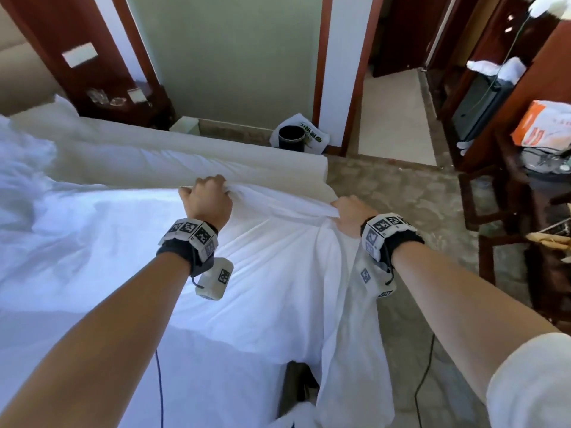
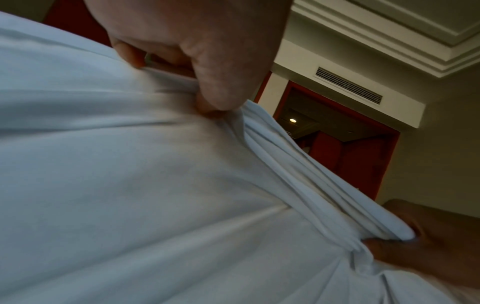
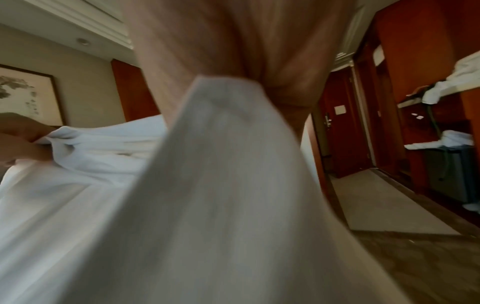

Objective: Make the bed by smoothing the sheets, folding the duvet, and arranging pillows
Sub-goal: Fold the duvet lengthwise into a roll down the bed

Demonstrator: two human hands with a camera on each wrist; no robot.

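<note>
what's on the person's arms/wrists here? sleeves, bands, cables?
Both forearms are bare. Each wrist wears a dark band ringed with white tiles bearing black square markers: left wrist band, right wrist band. A white camera box hangs under the left wrist. A white rolled sleeve covers the right upper arm.

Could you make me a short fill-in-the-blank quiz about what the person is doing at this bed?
1. Both the left hand and the right hand grip the white ____.
2. The black bin stands on the ____ beyond the bed.
3. The stretch of fabric between the two hands looks ____, not flat.
4. The colour of the bedding is ____.

Missing words: sheet; floor; bunched; white
</note>
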